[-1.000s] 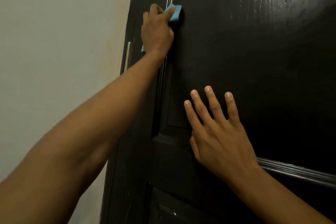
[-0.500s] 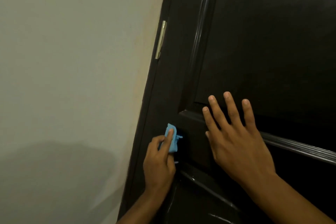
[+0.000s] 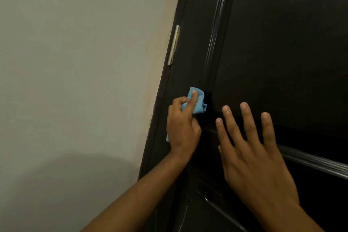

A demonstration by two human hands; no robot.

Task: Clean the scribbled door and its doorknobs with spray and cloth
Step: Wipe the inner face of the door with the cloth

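My left hand (image 3: 183,130) grips the crumpled blue cloth (image 3: 196,102) and has slid it down the tall dark wooden door (image 3: 282,52) near the brass hinge (image 3: 174,45) — so lower parts get wiped next. My right hand (image 3: 250,149) lies flat, fingers spread, on the door.

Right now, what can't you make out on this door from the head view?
- Doorknobs: none in frame; the door runs off the right edge.
- Spray bottle: not in view.
- Scribbles: the dark, dim panel shows only faint smears top right; too unclear to call.
- Cloth: mostly covered by the left hand; only the top and a lower corner show.
- Door under the right hand: hidden by the flat palm.
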